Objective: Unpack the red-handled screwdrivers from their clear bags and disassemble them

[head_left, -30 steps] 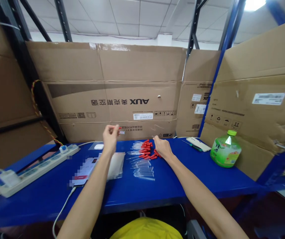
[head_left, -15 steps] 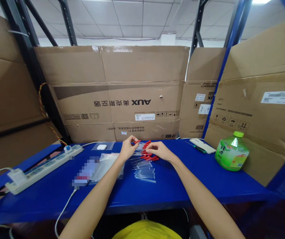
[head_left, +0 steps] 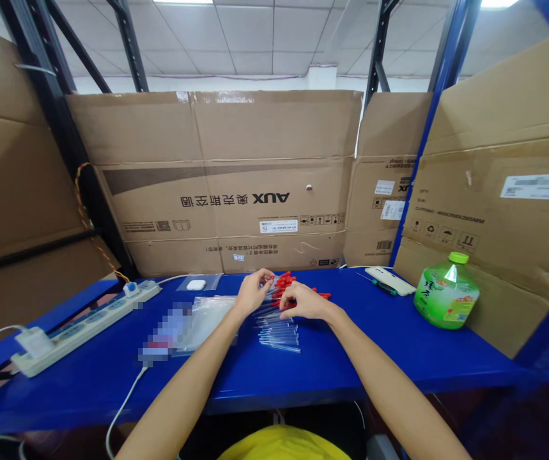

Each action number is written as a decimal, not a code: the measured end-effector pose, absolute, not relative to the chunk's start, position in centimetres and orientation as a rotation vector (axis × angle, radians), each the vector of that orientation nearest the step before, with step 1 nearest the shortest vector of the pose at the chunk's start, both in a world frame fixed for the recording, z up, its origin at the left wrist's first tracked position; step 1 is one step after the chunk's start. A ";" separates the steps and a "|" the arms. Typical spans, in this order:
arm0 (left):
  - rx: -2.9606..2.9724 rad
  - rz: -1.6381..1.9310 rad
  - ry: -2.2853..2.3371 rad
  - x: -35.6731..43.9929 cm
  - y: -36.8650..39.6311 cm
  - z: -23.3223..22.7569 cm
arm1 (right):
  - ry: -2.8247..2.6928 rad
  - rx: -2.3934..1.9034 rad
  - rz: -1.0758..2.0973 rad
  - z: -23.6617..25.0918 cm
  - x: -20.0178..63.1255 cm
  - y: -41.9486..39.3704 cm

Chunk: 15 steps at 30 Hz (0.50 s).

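In the middle of the blue table lies a loose pile of small red pieces (head_left: 284,279); some lie to the right, beyond my right hand. Just in front of them are several thin clear tubes (head_left: 278,335), laid roughly side by side. My left hand (head_left: 254,292) is at the pile's left edge, thumb and fingertips pinched on a red piece. Over the pile's right side, my right hand (head_left: 307,302) is bent downward with its fingers curled together among red pieces. What those fingers hold is partly hidden by the hand.
Clear plastic bags (head_left: 207,319) and a blurred-out phone-like object (head_left: 166,332) lie left of the pile. A power strip (head_left: 92,326) stands farther left. To the right are a green bottle (head_left: 447,292), a screwdriver (head_left: 385,287) and a white flat object (head_left: 392,280). Cardboard walls (head_left: 236,140) surround the table.
My right hand has moved slightly lower and nearer me, over the red pieces. My left hand has shifted a little right and down. Some red pieces now lie farther right.
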<state>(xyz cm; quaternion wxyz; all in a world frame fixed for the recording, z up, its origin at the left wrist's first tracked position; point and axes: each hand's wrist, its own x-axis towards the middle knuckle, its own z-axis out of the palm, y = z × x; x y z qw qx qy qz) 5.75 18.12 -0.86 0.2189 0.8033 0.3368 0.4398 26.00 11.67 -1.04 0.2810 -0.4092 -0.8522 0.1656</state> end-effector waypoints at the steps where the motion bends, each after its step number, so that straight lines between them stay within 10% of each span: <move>1: 2.173 1.219 0.911 6.0 18.0 -0.9 | -2.245 -1.108 0.441 -0.9 26.1 11.7; 15: 2.063 1.082 1.080 11.7 15.9 -0.2 | -1.903 -1.510 0.181 0.1 30.6 12.7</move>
